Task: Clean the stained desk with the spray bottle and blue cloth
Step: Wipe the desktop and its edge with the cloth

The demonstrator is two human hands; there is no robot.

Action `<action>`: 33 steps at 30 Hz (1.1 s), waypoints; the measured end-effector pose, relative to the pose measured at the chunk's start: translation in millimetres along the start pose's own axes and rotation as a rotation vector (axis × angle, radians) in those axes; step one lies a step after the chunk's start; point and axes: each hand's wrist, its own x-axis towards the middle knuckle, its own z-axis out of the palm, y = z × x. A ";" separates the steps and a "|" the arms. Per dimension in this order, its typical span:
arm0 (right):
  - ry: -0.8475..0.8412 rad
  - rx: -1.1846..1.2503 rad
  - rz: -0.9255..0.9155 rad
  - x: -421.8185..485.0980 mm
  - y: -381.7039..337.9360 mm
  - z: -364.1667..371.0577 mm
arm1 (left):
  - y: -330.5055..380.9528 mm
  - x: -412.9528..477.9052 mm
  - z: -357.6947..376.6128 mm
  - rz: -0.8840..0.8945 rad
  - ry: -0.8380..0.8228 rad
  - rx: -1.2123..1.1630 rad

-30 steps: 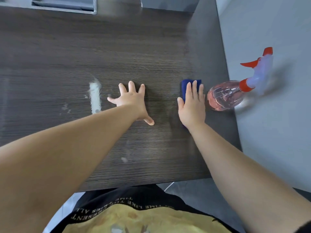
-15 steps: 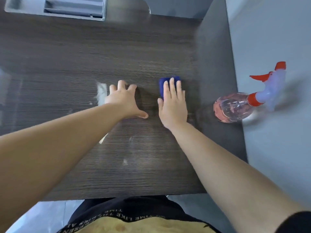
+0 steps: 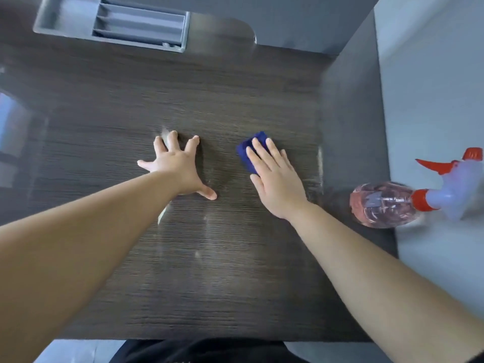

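A dark wood-grain desk (image 3: 235, 284) fills the view. My right hand (image 3: 275, 179) lies flat with straight fingers, pressing a folded blue cloth (image 3: 248, 150) onto the desk's middle. My left hand (image 3: 178, 163) is spread flat on the desk to the left of the cloth. It partly covers a white stain (image 3: 165, 133), which also shows below my forearm. Small pale smears (image 3: 197, 254) lie nearer me. A clear spray bottle (image 3: 385, 205) with pink liquid and a red trigger stands at the desk's right edge.
A grey plastic organiser tray (image 3: 115, 24) sits at the back left of the desk. A grey side panel (image 3: 351, 113) rises along the right edge, with pale floor beyond. The near desk edge is by my body.
My right hand slid the blue cloth leftward from beside the bottle towards the middle, then slightly back right. My left hand stayed flat, now over the white stain.
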 end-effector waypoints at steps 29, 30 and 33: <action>-0.012 -0.096 -0.148 24.5 32.2 -15.8 | 4.4 1.4 -6.0 -0.013 -0.073 0.030; 0.021 -0.092 0.003 22.4 47.8 -19.4 | 3.9 1.2 -6.4 -0.007 -0.078 0.029; 0.107 -0.061 0.533 36.5 54.9 -24.1 | 2.9 1.1 -7.2 0.005 -0.074 0.018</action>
